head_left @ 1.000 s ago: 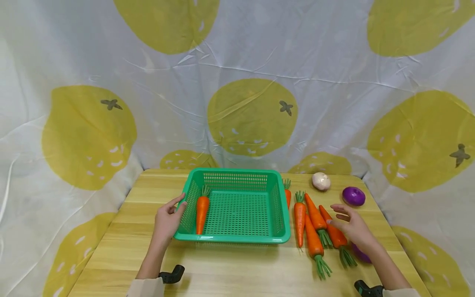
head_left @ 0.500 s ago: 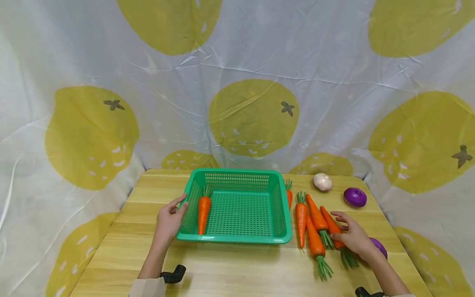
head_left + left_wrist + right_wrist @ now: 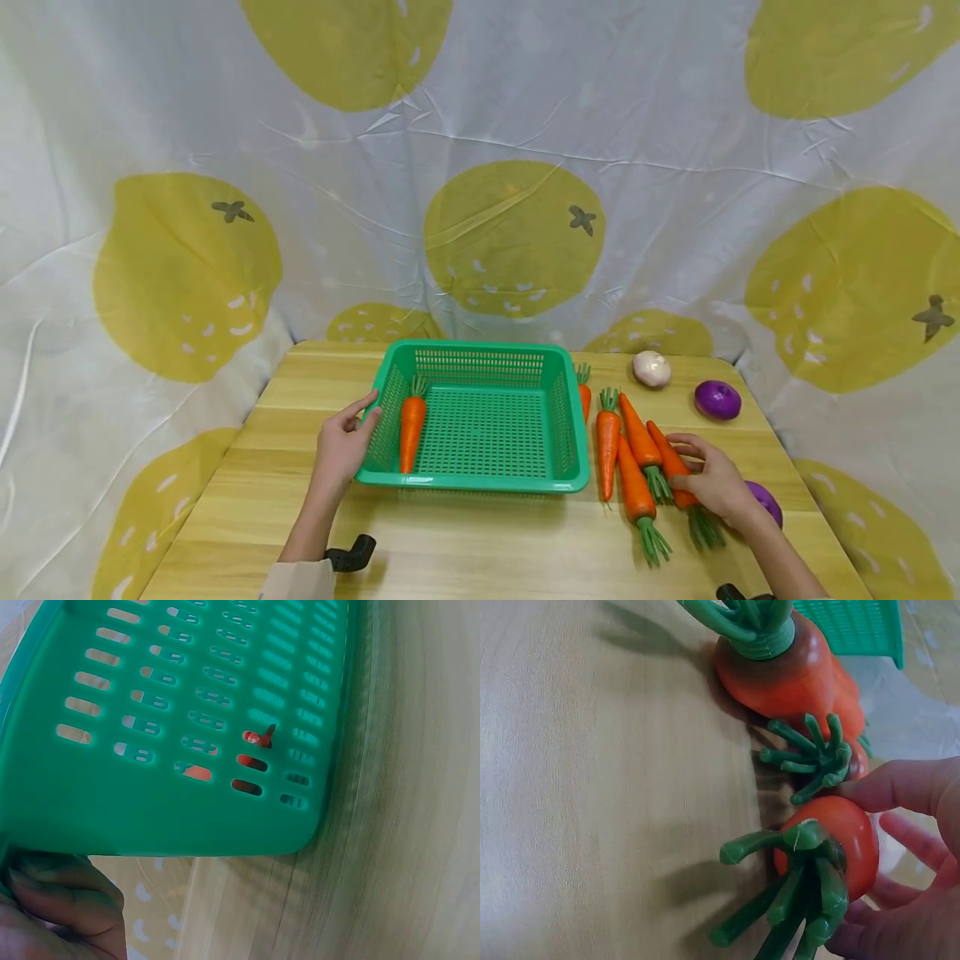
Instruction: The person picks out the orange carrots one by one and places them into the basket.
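Observation:
On the left, my left hand (image 3: 341, 450) grips the left rim of a green plastic basket (image 3: 472, 483), and in the left wrist view its curled fingers (image 3: 75, 900) sit at the basket's corner. One orange carrot (image 3: 412, 429) lies inside, along the basket's left wall. At the right, my right hand (image 3: 716, 483) holds the rightmost carrot (image 3: 663, 443) of a loose group. The right wrist view has the thumb on one side of this carrot's thick end (image 3: 855, 840) and the fingers on the other, its green stems pointing toward the camera.
Several more carrots (image 3: 608, 454) lie right of the basket, one partly hidden behind its wall. A white, mushroom-like vegetable (image 3: 652, 368) and a purple onion (image 3: 717, 400) stand at the back right. Another purple onion (image 3: 767, 502) is half hidden behind the right forearm. Lemon-print cloth (image 3: 510, 242) surrounds the wooden table.
My right hand has come down onto the rightmost carrot and its fingers have closed around it. The carrot has shifted slightly. My left hand stays on the basket rim.

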The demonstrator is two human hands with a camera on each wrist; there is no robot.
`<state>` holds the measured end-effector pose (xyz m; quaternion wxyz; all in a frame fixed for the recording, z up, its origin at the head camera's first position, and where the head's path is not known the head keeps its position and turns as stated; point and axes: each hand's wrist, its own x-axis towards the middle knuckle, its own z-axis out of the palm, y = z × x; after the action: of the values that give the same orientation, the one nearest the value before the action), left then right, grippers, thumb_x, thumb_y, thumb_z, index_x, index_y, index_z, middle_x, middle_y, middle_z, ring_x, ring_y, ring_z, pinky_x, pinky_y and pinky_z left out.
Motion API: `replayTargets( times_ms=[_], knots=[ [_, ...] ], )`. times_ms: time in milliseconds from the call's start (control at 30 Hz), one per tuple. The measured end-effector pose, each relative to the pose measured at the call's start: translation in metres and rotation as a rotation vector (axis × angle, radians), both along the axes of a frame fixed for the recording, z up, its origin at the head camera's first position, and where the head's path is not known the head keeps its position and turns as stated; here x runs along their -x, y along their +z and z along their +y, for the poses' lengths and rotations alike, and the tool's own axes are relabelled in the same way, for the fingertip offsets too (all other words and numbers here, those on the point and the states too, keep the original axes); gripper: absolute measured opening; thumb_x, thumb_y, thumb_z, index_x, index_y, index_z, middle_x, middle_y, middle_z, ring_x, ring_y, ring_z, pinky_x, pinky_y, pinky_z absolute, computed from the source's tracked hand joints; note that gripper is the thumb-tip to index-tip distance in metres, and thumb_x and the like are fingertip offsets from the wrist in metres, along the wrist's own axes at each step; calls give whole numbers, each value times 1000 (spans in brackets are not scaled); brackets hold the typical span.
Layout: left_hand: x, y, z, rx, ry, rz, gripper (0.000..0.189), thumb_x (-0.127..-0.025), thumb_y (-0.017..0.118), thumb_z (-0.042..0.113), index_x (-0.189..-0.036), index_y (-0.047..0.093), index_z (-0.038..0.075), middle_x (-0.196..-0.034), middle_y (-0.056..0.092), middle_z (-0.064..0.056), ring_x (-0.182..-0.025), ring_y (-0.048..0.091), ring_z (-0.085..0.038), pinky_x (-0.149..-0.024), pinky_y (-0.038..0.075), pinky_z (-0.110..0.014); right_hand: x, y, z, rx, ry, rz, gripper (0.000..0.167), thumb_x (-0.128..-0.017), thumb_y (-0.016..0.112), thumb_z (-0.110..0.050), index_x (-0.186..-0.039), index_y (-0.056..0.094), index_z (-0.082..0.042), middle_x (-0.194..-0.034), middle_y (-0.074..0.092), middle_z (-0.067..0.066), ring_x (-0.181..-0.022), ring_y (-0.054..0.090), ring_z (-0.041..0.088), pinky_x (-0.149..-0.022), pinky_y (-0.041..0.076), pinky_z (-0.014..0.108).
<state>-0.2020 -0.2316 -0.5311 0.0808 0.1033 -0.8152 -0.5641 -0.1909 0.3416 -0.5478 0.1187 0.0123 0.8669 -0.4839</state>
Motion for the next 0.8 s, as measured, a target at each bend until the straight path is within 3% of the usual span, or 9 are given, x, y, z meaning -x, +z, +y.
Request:
replayTargets(
  times_ms=[233,467,800],
  knots=[
    [1,0,0,-3,1,-7,40,-102,66,34,-142,64,33,-62,37,4,-44,27,-9,-41,24,-22,-3,4,0,32,-5,40,66,-90,75,-2,-150,46,1,-151,44,35,-130,53,55,-84,61,35],
    [0,4,0,-6,1,-9,40,-102,66,33,-142,64,32,-63,39,3,-44,28,-9,-42,24,-22,-5,10,-2,35,-2,56,62,-95,73,-6,-151,47,0,-150,43,38,-129,54,57,-83,63,37],
    [0,2,0,-13,-12,1,43,-101,67,40,-143,63,31,-63,39,4,-44,27,-9,-41,24,-22,-8,33,-12,28,6,98,64,-95,76,-16,-151,47,-4,-146,49,38,-130,55,54,-89,61,36]
  ],
)
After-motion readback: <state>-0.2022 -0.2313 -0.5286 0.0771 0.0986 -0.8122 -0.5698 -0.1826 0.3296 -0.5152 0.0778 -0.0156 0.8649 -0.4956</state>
